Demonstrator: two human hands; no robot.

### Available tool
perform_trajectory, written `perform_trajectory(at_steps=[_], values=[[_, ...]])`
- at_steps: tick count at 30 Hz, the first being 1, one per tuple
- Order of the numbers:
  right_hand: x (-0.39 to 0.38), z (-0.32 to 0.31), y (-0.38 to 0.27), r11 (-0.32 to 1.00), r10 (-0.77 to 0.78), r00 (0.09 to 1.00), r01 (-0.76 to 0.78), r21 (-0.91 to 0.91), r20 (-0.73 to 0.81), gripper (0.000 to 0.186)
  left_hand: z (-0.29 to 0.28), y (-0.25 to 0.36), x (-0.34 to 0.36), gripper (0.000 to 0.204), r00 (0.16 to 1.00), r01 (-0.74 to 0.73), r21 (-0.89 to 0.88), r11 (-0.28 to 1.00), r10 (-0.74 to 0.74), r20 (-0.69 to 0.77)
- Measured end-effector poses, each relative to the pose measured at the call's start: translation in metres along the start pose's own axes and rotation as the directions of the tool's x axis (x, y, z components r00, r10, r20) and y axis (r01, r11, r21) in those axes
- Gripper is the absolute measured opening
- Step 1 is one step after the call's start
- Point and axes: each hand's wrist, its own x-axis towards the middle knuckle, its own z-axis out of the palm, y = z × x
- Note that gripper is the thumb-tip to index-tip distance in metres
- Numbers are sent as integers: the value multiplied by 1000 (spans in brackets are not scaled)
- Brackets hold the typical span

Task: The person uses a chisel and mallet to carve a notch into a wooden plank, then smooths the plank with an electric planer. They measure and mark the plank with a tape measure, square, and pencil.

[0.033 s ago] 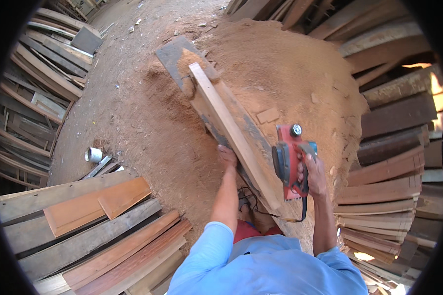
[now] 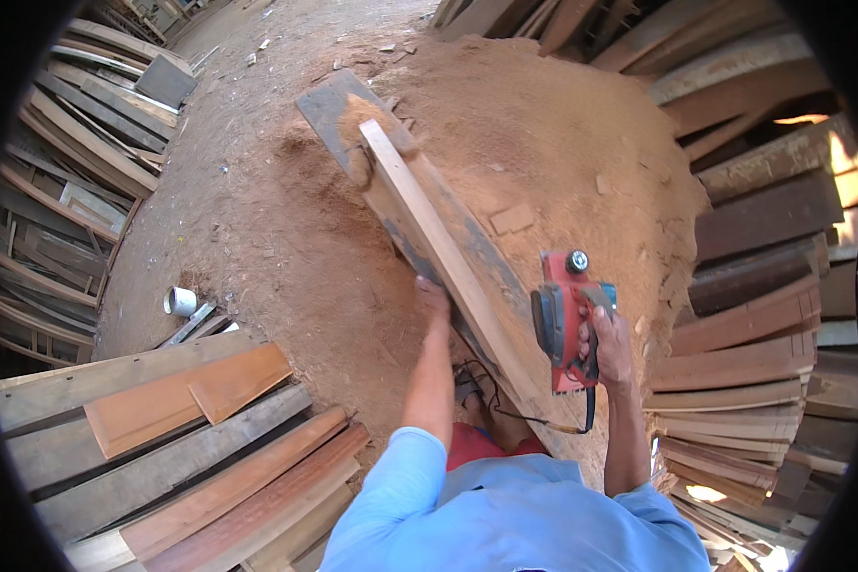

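My right hand [image 2: 612, 345] is wrapped round the rear handle of a red and black electric hand planer [image 2: 570, 324]. The planer is tipped on its side just right of the work, apart from the wood, with its black cord hanging from the handle. A long, pale squared wooden strip [image 2: 439, 238] lies lengthwise on a worn grey-brown plank [image 2: 324, 105], its far end against a small block [image 2: 358, 167]. My left hand [image 2: 434, 297] is at the left edge of the strip and plank, about halfway along; its fingers are partly hidden.
Reddish-brown sawdust [image 2: 505, 105] covers the ground round the plank. Stacked boards stand at the right [image 2: 734, 362] and far left [image 2: 76, 153]; more boards [image 2: 162, 477] lie near left. A white bucket [image 2: 179, 301] is on its side at left. The cord [image 2: 505, 405] loops by my feet.
The planer in my right hand has shifted very slightly to the right, away from the strip. My left hand stays at the strip's edge; the view has moved a little.
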Motion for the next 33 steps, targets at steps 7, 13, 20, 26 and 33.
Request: perform_trajectory(at_steps=[7,13,20,26,33], values=[[-97,-114,100,990,140,958,-139,21,-250,45,-4,55,-145,108,910,-331,-86,940,342,235],[-140,-154,133,991,125,973,-114,67,-195,40,-11,82,-174,110,939,-333,146,932,313,142],[-144,-165,136,990,129,975,-114,87,-179,40,-15,82,-274,115,970,-241,611,754,174,168],[-141,-155,133,982,103,983,-77,171,-153,47,-26,58,-299,120,940,-309,818,484,286,185],[-162,-157,108,963,69,983,-21,268,-169,44,-97,78,-237,124,820,-571,770,284,161,549]])
